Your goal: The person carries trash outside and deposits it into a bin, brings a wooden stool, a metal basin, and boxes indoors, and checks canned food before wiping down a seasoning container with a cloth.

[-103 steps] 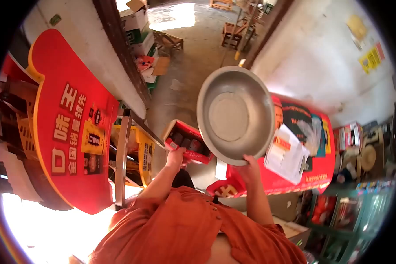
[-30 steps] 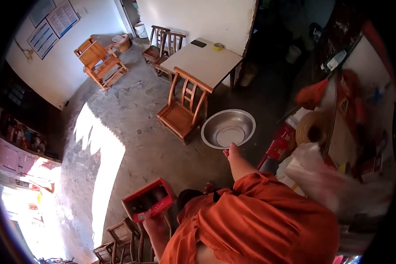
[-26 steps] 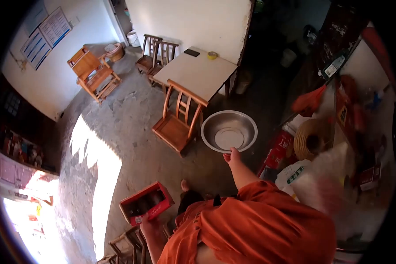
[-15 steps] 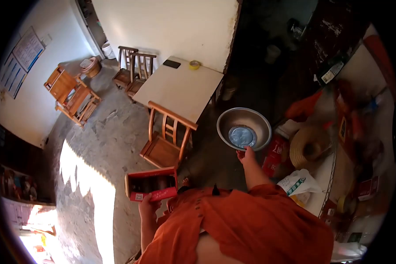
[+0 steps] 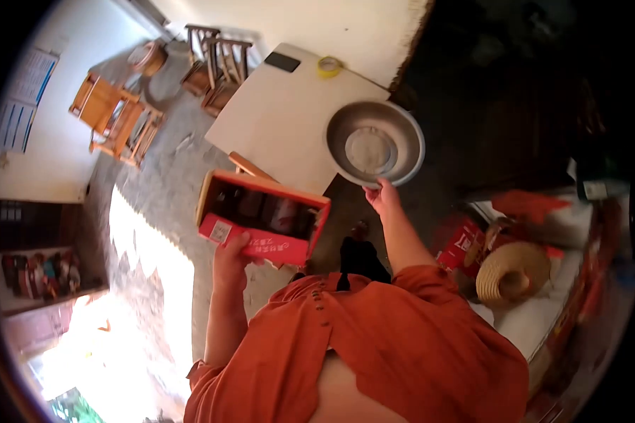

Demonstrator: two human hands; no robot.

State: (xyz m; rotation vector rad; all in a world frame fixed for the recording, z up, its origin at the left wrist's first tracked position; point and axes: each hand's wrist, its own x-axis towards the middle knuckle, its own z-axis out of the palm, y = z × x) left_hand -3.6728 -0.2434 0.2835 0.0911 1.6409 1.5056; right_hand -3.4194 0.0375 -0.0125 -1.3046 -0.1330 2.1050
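Note:
My left hand (image 5: 234, 252) grips the near side of an open red cardboard box (image 5: 279, 247) with a QR code on it. Dark, rounded objects, perhaps bottles, lie inside in shadow. By its near rim, a grey metal basin (image 5: 402, 151) is pinched in my right hand (image 5: 382, 196), thumb on the rim. The basin tilts towards me, and a pale round patch marks its bottom. It hangs over the right corner of the white table (image 5: 282, 116), apart from the box.
A black phone (image 5: 282, 62) and a yellow tape roll (image 5: 328, 67) lie on the table. A wooden chair (image 5: 250, 166) stands partly hidden behind the box. To the right are a straw hat (image 5: 513, 273) and a red package (image 5: 462, 243). A folding wooden chair (image 5: 109, 106) stands left.
Both the box and the basin have come nearer the table, still held. The box has risen and moved right; the basin has risen and shifted slightly left. The view has turned and moved forward.

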